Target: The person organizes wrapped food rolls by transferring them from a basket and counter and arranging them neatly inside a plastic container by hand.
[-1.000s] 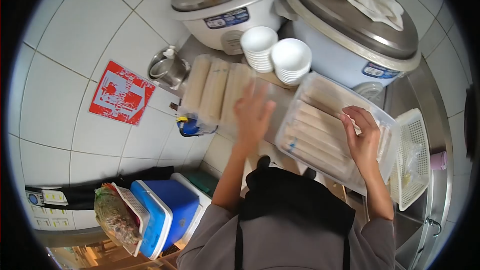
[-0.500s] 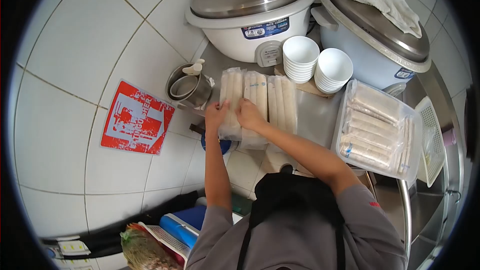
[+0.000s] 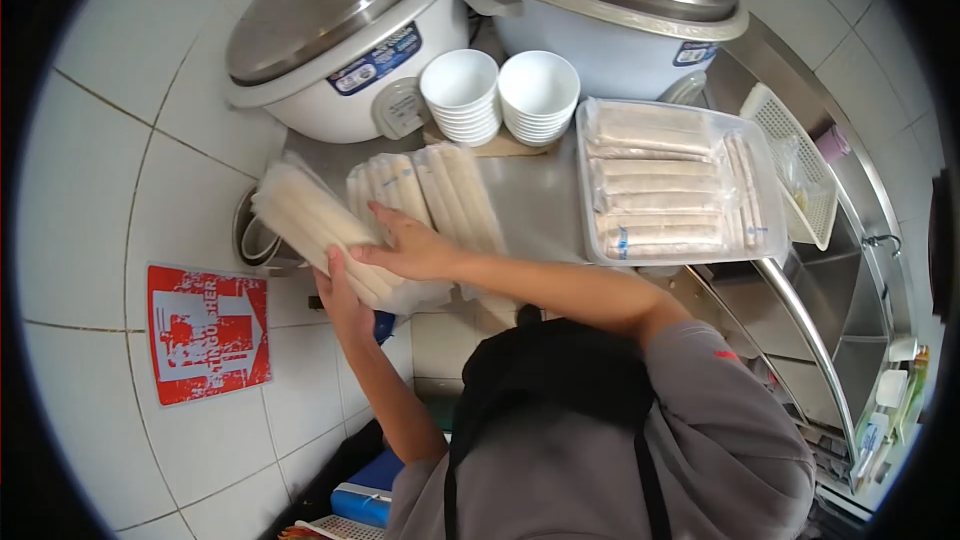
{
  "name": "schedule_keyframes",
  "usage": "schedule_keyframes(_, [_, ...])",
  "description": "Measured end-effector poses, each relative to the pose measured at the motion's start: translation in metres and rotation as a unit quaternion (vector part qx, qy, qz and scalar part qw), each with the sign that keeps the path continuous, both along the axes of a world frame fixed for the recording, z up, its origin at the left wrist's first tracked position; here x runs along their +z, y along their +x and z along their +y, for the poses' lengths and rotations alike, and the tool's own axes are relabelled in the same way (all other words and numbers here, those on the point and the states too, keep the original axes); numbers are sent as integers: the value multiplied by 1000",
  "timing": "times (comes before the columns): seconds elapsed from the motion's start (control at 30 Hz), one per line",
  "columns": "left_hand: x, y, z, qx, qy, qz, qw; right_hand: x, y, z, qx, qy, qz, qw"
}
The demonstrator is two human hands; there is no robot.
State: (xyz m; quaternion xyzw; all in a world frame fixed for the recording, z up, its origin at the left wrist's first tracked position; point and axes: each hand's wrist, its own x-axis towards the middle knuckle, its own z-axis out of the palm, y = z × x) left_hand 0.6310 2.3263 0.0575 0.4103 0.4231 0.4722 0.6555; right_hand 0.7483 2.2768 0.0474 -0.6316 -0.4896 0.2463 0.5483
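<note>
A clear plastic pack of long pale rolls [image 3: 322, 228] is lifted and tilted over the left end of the counter. Its lower end is gripped by my left hand [image 3: 347, 302], thumb on top and fingers underneath. My right hand [image 3: 410, 248] holds the same pack's right edge, thumb on the plastic and fingers stretched along the side. Beside it on the counter lie a second pack of rolls [image 3: 395, 185], with blue print, and a third pack [image 3: 460, 195]; my right forearm covers their near ends.
Two large rice cookers [image 3: 365, 100] [image 3: 610, 40] stand behind two stacks of white bowls [image 3: 460, 85] [image 3: 540, 90]. To the right are a clear tub [image 3: 590, 180] of similar packs and a white basket [image 3: 815, 195]. Metal pots [image 3: 250, 230] sit against the tiled wall at left.
The leftmost pack has come up off the counter and tilted in my hands. My left hand has moved to its lower end. The view has shifted to the right.
</note>
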Motion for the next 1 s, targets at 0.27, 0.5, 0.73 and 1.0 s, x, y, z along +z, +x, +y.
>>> schedule_keyframes(0.27, [23,100,-135,-233,157,-71,957,89,158,-162,187,-85,161,965])
schedule_keyframes(0.5, [32,181,-210,-419,47,-95,902,101,228,-273,58,-56,140,987])
schedule_keyframes(0.73, [16,183,-158,-262,345,17,901,59,269,-333,-20,-159,104,982])
schedule_keyframes(1.0, [3,208,-189,-357,571,376,636,24,253,-319,-112,-155,-161,968])
